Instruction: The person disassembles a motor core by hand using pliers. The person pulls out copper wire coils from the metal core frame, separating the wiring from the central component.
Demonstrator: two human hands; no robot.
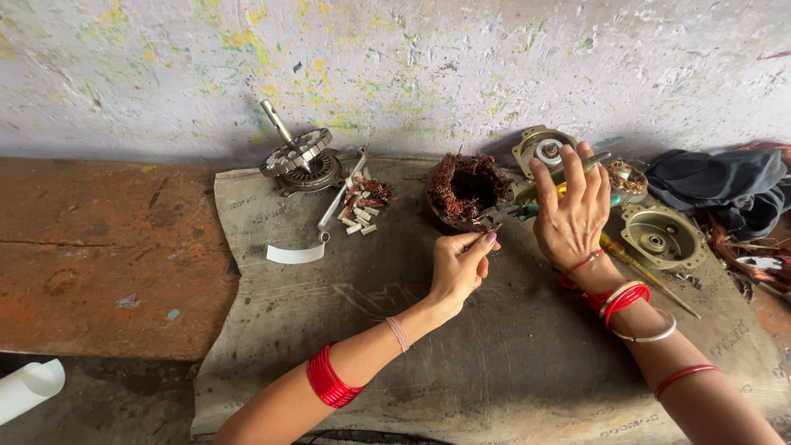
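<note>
— While the left hand [458,265] sits nearest, what's it doing?
— Fingertips pinched together, maybe on fine wire; I can't tell. It's just in front of the stator [468,191] with copper winding.
— And the right hand [568,216]?
— Fingers spread, raised just right of that stator, over pliers [527,210].
— Beyond?
— A rotor [298,156], left of the stator, by the wall.

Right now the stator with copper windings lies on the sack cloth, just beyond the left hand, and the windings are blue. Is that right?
Not quite. The head view shows the stator on the sack cloth, just beyond the left hand, but its windings are reddish-brown copper, not blue.
</note>
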